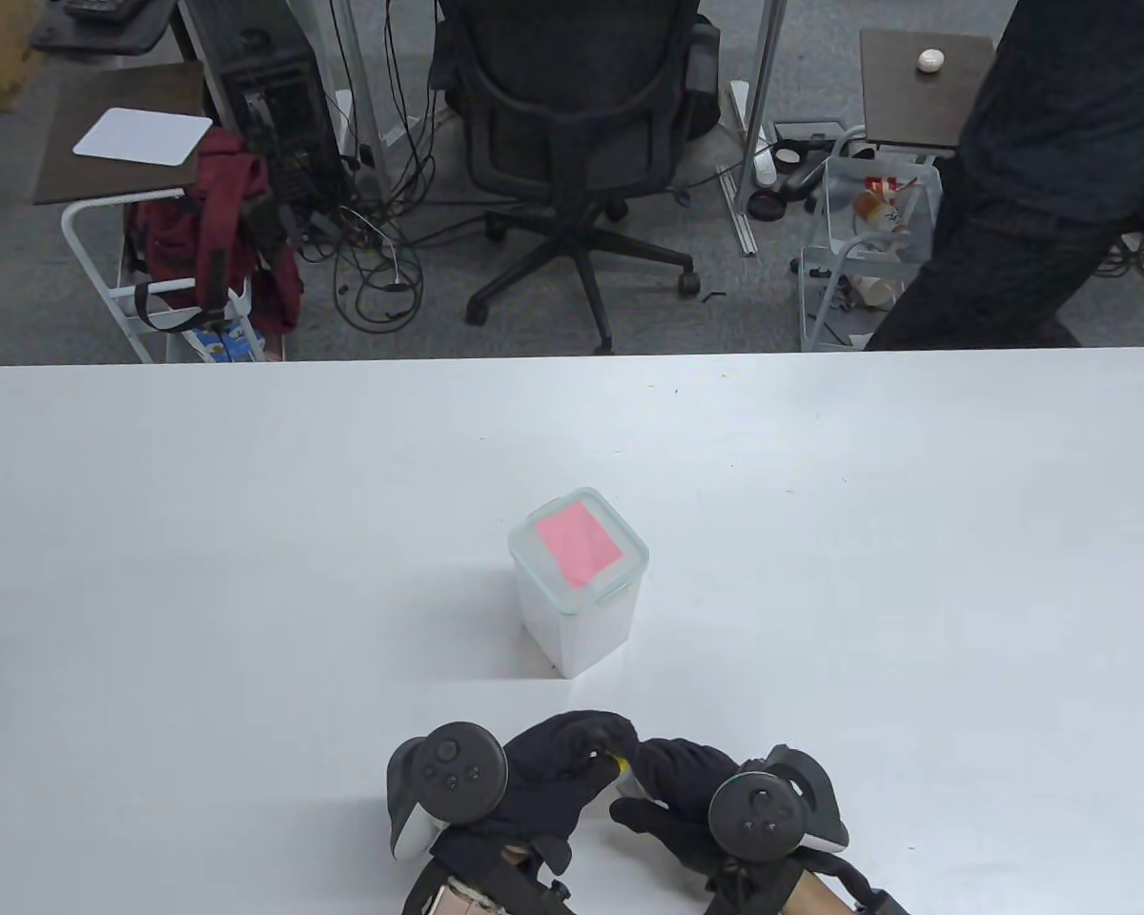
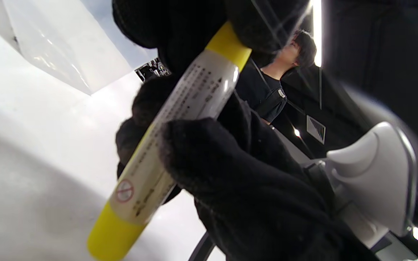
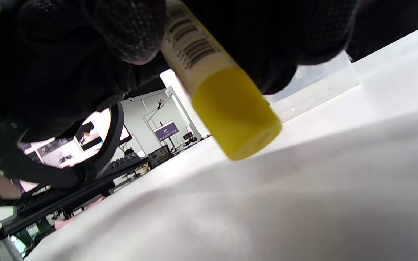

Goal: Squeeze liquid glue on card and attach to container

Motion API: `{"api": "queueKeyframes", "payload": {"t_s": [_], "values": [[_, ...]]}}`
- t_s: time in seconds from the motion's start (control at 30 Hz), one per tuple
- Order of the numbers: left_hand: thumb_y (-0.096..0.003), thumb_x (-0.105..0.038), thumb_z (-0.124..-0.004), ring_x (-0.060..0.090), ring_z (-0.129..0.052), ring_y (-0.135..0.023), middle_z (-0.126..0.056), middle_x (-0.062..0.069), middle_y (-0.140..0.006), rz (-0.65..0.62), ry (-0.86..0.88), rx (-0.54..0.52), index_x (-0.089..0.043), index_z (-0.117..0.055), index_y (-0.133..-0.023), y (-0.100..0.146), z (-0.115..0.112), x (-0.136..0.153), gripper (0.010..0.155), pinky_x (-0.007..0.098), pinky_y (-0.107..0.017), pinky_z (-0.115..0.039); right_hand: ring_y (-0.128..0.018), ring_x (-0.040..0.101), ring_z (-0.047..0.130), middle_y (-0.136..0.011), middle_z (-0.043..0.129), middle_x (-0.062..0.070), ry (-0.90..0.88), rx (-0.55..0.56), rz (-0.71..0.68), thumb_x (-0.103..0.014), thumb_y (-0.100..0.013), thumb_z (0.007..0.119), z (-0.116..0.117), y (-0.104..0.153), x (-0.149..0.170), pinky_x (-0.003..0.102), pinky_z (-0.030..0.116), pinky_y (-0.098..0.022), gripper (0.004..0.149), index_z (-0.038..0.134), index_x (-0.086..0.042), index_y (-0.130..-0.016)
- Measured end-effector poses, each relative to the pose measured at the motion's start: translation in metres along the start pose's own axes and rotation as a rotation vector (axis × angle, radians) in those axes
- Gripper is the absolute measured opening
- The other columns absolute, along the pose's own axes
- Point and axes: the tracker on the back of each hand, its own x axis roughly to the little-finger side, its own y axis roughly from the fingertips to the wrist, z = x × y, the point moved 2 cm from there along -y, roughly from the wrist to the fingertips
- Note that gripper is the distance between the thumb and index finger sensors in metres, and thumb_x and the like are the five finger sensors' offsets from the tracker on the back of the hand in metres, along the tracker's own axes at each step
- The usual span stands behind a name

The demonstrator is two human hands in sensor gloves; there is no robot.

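The white table (image 1: 248, 534) carries a clear plastic container (image 1: 580, 596) standing upright near its middle, with a pink card (image 1: 580, 542) lying flat on the lid. Well apart from it, at the near edge, the left hand (image 1: 543, 772) and right hand (image 1: 682, 786) meet around a glue tube (image 2: 180, 123) with yellow ends. The right hand's fingers (image 2: 209, 156) wrap the tube's body; the left hand's fingers (image 2: 267, 21) close over its upper yellow end.

I see the pink card (image 1: 580, 544) lying flat on the upright white container's (image 1: 582, 624) lid, with the yellow-ended glue tube (image 2: 172, 134) nearer me.
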Motion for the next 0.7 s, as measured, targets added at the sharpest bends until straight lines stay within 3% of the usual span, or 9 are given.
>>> {"api": "queueKeyframes", "payload": {"t_s": [0.13, 0.33, 0.43, 0.7], "values": [[-0.0495, -0.046, -0.071, 0.019, -0.076, -0.100, -0.075, -0.011, -0.103, 0.054, 0.108, -0.095, -0.039, -0.060, -0.101, 0.003, 0.008, 0.010, 0.053, 0.039, -0.080, -0.060, -0.067, 0.036, 0.089, -0.089, 0.080, 0.017, 0.031, 0.050, 0.061, -0.042, -0.057, 0.071, -0.015, 0.001, 0.009, 0.045, 0.079, -0.051, 0.055, 0.066, -0.008, -0.099], [-0.0518, -0.049, -0.067, 0.018, -0.081, -0.094, -0.080, -0.012, -0.095, 0.122, 0.183, -0.258, -0.039, -0.066, -0.095, 0.013, 0.033, 0.027, 0.044, 0.039, -0.077, -0.064, -0.084, 0.044, 0.076, -0.103, 0.065, 0.021, -0.049, 0.276, 0.358, -0.037, -0.059, 0.070, -0.070, -0.005, 0.063, 0.052, 0.070, -0.062, 0.055, 0.058, -0.012, -0.106], [-0.0519, -0.049, -0.067, 0.018, -0.082, -0.093, -0.081, -0.011, -0.094, 0.141, 0.187, -0.275, -0.039, -0.067, -0.095, 0.014, 0.037, 0.032, 0.044, 0.039, -0.076, -0.064, -0.089, 0.046, 0.072, -0.106, 0.060, 0.023, -0.076, 0.299, 0.472, -0.034, -0.059, 0.070, -0.087, -0.017, 0.093, 0.053, 0.069, -0.064, 0.055, 0.056, -0.012, -0.108], [-0.0514, -0.049, -0.068, 0.019, -0.084, -0.090, -0.084, -0.010, -0.091, 0.178, 0.156, -0.288, -0.037, -0.070, -0.093, 0.016, 0.040, 0.036, 0.043, 0.040, -0.075, -0.065, -0.088, 0.048, 0.075, -0.105, 0.062, 0.024, -0.085, 0.281, 0.586, -0.032, -0.058, 0.072, -0.088, -0.040, 0.142, 0.053, 0.072, -0.063, 0.056, 0.056, -0.011, -0.107]]}}
